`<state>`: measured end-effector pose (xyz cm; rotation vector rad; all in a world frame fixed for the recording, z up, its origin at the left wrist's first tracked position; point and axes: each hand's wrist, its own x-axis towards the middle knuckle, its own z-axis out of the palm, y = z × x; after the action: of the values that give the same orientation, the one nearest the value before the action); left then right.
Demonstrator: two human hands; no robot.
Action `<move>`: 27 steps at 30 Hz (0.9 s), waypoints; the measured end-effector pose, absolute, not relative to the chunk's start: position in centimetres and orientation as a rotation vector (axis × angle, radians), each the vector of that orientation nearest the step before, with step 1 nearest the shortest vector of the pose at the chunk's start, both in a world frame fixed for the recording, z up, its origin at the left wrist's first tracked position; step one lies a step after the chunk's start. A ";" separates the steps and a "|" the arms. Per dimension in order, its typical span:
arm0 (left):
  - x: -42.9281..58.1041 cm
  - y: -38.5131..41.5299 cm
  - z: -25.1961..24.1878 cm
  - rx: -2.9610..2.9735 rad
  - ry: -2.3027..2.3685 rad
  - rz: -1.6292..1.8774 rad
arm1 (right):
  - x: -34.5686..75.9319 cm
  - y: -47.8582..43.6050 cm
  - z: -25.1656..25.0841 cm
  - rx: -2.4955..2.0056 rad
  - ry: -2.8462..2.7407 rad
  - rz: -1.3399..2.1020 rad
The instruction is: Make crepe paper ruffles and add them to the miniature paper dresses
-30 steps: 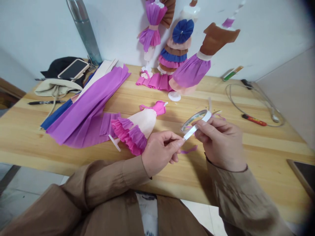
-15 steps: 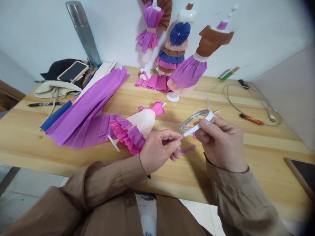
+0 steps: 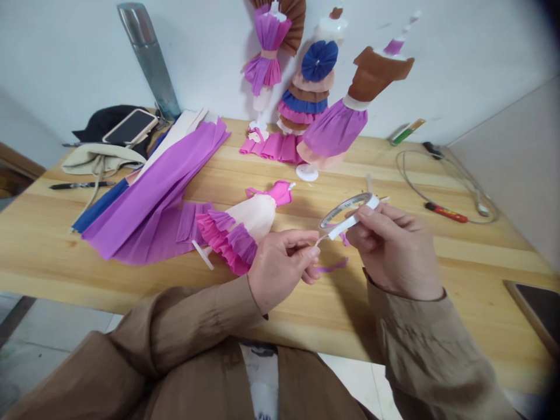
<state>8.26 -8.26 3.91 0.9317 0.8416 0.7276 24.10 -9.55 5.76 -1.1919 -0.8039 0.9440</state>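
Observation:
My right hand (image 3: 396,248) grips a roll of white double-sided tape (image 3: 371,204) by its rim, thumb on top. The roll is tilted, its printed inner ring facing up. My left hand (image 3: 282,265) is closed in a pinch on a thin pale strip (image 3: 322,239) that reaches toward the loose end of the tape. Whether the strip is part of the tape, I cannot tell. Beside my left hand lies a small dress form in a pink, cream and purple crepe-paper dress (image 3: 256,216). Purple paper scraps (image 3: 333,266) lie beneath the hands.
Folded purple crepe paper (image 3: 153,198) covers the left of the table. Several dressed figures, one with a brown top (image 3: 371,73), stand along the wall. A bottle (image 3: 151,64), a phone (image 3: 130,126), a cable (image 3: 405,169), a red-handled tool (image 3: 446,212) and a dark tablet-like device (image 3: 536,309) surround the work area.
My hands have drawn slightly apart, and the thin pale strip between my left fingers and the roll shows more clearly. The dressed figures have not moved.

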 end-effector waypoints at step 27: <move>7.5 -7.3 5.7 0.912 0.937 0.601 | 24.6 -11.5 5.1 -1.286 -1.690 0.021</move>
<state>7.51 -7.34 5.72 0.9118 0.9370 0.6010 24.62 -11.52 5.08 -1.2864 -1.6903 0.0210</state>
